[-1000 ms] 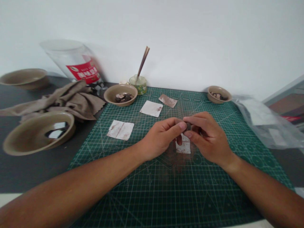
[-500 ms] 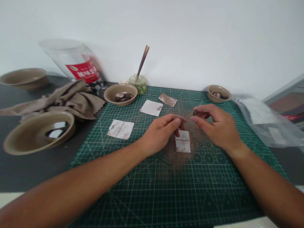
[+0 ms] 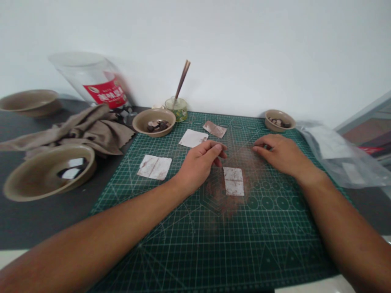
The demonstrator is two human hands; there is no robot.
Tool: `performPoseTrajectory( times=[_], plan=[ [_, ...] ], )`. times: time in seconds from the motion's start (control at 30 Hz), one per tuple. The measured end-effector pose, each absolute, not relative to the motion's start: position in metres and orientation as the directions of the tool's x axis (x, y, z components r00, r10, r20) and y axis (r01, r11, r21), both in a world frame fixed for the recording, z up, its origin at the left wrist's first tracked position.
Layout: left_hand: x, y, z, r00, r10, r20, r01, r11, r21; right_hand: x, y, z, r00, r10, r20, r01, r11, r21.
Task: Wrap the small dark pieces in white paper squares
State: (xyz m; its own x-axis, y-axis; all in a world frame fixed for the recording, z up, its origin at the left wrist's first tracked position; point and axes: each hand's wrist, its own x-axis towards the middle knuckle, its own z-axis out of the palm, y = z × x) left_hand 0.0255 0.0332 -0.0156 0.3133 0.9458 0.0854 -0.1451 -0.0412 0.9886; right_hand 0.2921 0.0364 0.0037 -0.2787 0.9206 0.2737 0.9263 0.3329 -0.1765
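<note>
My left hand [image 3: 201, 162] hovers above the green cutting mat [image 3: 171, 252], fingers curled and thumb against the index finger; anything inside is hidden. Just to its lower right lies a small creased white paper square [image 3: 234, 181] with brown smudges. On the right, my right hand [image 3: 279, 154] is palm down, thumb and fingertips drawn together; whatever they hold, if anything, cannot be made out. Brown powder is smeared on the mat between and below the hands. Two more white paper squares, one [image 3: 155, 167] left and one [image 3: 193, 138] behind my left hand, lie flat.
A brown sandpaper-like piece [image 3: 215, 129] lies farther back. Bowls with dark and pale pieces stand at back left [image 3: 139, 123] and back right [image 3: 269, 122]. Chopsticks [image 3: 182, 78] lean in a green cup [image 3: 180, 112]. Left are a cloth [image 3: 88, 126], bowls and a jar; right, a plastic bag [image 3: 336, 150].
My hands have moved apart, the left one leftward and the right one slightly rightward. The small dark piece seen in my right fingertips no longer shows. The white square is more fully uncovered.
</note>
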Motion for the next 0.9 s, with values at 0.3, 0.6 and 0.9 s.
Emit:
performPoseTrajectory(
  times=[0.3, 0.6, 0.9],
  plan=[
    [0.026, 0.035, -0.017, 0.316, 0.946, 0.074, -0.157, -0.024, 0.987, 0.317, 0.049, -0.008, -0.132, 0.957, 0.258, 0.962, 0.186, -0.198],
    [0.026, 0.036, -0.019, 0.305, 0.949, 0.077, -0.148, -0.032, 0.988, 0.312, 0.057, -0.01, 0.025, 0.917, 0.399, 0.953, 0.099, -0.287],
    [0.027, 0.036, -0.02, 0.298, 0.952, 0.07, -0.169, -0.02, 0.985, 0.321, 0.069, -0.022, 0.156, 0.916, 0.368, 0.948, -0.035, -0.315]
  ],
)
